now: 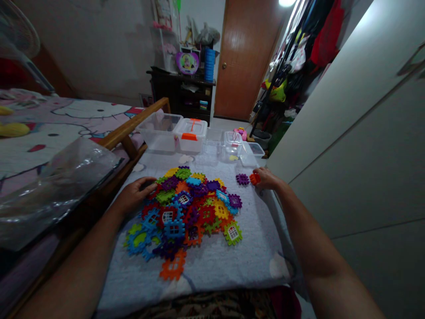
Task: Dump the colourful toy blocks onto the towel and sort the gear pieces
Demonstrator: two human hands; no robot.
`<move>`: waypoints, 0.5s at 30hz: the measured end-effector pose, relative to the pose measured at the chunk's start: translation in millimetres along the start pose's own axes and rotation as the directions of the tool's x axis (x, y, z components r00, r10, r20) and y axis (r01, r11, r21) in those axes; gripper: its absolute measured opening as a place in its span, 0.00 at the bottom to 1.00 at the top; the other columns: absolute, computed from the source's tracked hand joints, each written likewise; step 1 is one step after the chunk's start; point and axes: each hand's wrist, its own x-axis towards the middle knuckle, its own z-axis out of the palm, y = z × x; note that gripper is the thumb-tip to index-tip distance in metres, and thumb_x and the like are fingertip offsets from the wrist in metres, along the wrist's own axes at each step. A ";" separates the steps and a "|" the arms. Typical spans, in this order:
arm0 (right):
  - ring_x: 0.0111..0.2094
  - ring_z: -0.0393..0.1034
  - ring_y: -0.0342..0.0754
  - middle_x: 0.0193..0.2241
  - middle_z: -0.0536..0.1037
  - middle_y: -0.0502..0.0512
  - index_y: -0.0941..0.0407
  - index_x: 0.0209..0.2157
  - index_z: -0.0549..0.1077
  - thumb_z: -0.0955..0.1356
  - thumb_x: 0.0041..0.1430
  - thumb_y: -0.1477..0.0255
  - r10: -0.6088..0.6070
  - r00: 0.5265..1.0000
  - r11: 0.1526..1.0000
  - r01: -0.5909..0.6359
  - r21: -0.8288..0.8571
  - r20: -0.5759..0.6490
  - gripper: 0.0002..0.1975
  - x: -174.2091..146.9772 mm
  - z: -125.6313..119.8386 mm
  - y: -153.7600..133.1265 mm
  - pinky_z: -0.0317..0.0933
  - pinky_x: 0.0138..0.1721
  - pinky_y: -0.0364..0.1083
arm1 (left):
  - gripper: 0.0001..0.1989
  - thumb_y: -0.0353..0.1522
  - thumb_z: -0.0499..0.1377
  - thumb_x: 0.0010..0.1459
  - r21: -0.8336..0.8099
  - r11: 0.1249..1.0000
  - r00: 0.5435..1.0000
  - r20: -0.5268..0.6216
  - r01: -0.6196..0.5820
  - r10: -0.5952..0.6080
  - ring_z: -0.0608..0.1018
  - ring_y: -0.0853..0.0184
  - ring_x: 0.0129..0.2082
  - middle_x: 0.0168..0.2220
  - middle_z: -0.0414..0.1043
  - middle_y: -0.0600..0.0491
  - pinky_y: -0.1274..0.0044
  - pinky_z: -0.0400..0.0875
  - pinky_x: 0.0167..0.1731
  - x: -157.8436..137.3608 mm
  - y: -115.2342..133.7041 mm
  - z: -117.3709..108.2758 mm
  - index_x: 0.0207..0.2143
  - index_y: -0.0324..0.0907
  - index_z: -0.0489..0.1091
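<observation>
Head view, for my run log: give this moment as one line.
left hand: on block pile edge | right hand: touching orange block | purple block: beside

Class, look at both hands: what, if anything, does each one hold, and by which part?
The right hand pinches an orange tile by its right edge. The left hand rests on the tile pile; whether it grips anything cannot be told.

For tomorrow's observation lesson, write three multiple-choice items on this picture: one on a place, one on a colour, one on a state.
1. Where does the left hand rest?
A. at the edge of the pile of blocks
B. on the door
C. inside a box

2. What colour is the block at the right hand?
A. white
B. orange
C. black

3. The clear box beside the orange-handled one is
A. lidded
B. overturned
C. open-topped

Answers: 1 A, its fingers touch the pile's left side. 2 B, an orange piece sits at the fingertips. 3 C, no lid covers it.
</observation>
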 end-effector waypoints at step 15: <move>0.43 0.69 0.53 0.45 0.73 0.62 0.57 0.44 0.75 0.71 0.47 0.71 -0.034 0.999 0.999 0.034 -0.018 0.013 0.19 10.0 7.9 6.7 0.59 0.41 0.44 | 0.32 0.55 0.59 0.51 -0.021 1.000 1.000 -0.023 0.013 -0.014 0.79 0.54 0.48 0.49 0.78 0.48 0.70 0.72 0.49 -1.1 -1.2 1.9 0.50 0.43 0.74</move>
